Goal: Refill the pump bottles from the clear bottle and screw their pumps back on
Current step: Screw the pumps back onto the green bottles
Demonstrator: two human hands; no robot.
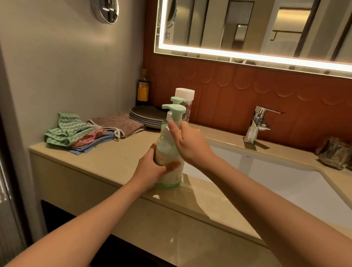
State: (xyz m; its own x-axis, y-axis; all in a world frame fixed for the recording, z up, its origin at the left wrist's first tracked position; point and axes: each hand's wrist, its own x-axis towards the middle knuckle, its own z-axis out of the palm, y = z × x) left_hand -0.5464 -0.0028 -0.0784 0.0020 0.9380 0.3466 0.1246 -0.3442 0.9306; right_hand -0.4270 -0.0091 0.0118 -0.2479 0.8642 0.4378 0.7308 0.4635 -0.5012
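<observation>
Beige bathroom surface (110, 159) is carrying the near pump bottle (167, 150), pale liquid showing inside. The left hand (150, 171) is gripping its body while the right hand (188, 142) is gripping its pump collar (167, 132). A second pump bottle (176, 100) and the white-capped clear bottle (186, 96) are standing just behind.

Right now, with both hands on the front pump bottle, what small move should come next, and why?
Probably turn the green pump tight: the left hand grips the pump bottle on the counter, and the right hand holds the pump at its neck.
</observation>
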